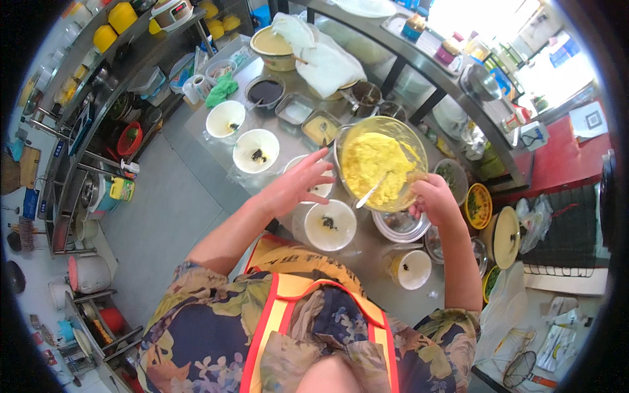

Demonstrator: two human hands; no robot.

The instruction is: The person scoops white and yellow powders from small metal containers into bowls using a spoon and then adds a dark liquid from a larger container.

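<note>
My right hand [435,196] grips the near right rim of a clear bowl [416,133], which is raised above the steel table. Yellow mash-like food [371,164] fills much of the bowl, and a white-handled spoon [369,195] stands in it. With fingers spread and nothing in it, my left hand [300,184] hovers left of this bowl, partly covering a white bowl [318,192]. Other white bowls hold small dark bits: one nearest me [314,233], one farther left [241,154], and another at the far left [216,120].
A bowl of dark liquid [265,92] and two metal trays stand behind. A lidded pot [275,54] sits at the back. To the right are a paper-like cup [417,276], stacked clear lids [400,230] and a yellow bowl of greens [477,205]. A steel shelf [403,46] overhangs the table's back.
</note>
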